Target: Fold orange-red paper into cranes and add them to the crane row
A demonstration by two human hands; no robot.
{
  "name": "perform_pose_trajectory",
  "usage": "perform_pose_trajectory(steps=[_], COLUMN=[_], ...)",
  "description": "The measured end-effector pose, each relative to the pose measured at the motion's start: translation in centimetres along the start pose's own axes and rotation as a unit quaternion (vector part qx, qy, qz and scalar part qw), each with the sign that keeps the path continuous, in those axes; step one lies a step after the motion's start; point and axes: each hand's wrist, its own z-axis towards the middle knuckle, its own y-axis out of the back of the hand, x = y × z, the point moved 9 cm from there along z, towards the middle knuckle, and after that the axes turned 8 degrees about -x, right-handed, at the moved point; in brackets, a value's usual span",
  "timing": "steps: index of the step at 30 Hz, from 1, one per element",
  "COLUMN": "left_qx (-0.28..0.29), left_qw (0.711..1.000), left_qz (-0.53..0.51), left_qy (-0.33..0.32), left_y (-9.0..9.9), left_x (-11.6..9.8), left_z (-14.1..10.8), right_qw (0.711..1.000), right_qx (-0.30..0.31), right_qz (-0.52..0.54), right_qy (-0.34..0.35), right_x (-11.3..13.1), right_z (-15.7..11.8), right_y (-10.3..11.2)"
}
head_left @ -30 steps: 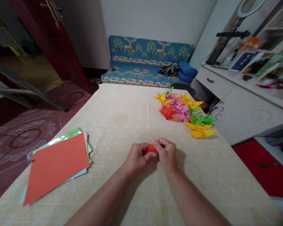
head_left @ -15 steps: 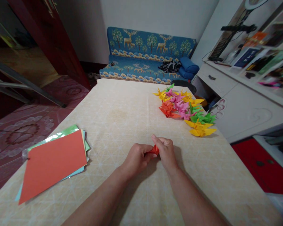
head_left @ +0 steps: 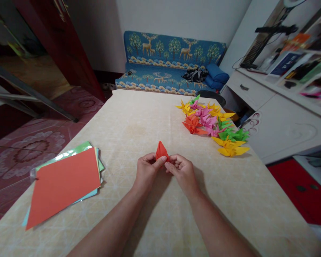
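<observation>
Near the centre of the table (head_left: 117, 150), head view: folded red paper (head_left: 161, 149), pointed end aimed far, held between both hands. Left hand (head_left: 146, 170) has it pinched, thumb on top at the near end. Right hand (head_left: 182, 172): thumb and fingers clamped on its near right edge. Left side: orange-red sheet (head_left: 64, 187) atop a stack of coloured paper. Far right: cluster of origami cranes (head_left: 209, 122), yellow one (head_left: 230, 147) nearest. Beyond the far edge: blue deer-print sofa (head_left: 173, 48).

Blue deer-patterned sofa (head_left: 167, 64); dark red door (head_left: 64, 53); white cabinet (head_left: 286, 121).
</observation>
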Motion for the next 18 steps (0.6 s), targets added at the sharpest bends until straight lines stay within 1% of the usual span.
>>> perform_pose_trajectory(steps=[3,5,9,11,13,15,18], left_qx=[0.0,0.008,0.064,0.082,0.082,0.077,0.074], left_qw=[1.0,0.999,0.996,0.995,0.996,0.996,0.996], left_qz=[-0.02,-0.027,-0.046,-0.034,-0.003,0.024,0.033], left_qy=[0.017,0.022,0.042,0.045,0.04,0.035,0.038], left_y=[0.0,0.0,-0.8,-1.1,-1.1,-1.0,-0.9], left_x=[0.2,0.3,0.7,0.8,0.9,1.0,1.0], left_z=[0.0,0.0,-0.1,-0.1,-0.1,-0.1,-0.2], right_qw=[1.0,1.0,0.997,0.995,0.995,0.995,0.995], right_qx=[-0.007,-0.014,-0.044,-0.063,-0.071,-0.067,-0.055], right_qz=[0.005,-0.016,-0.058,-0.065,-0.065,-0.066,-0.073], right_qy=[-0.019,-0.016,0.02,0.029,0.031,0.029,0.028], right_x=[-0.4,-0.4,0.0,0.0,-0.2,-0.5,-0.8], right_z=[0.0,0.0,-0.2,-0.1,-0.1,-0.1,-0.1], right_y=[-0.1,0.1,0.9,1.3,1.5,1.5,1.3])
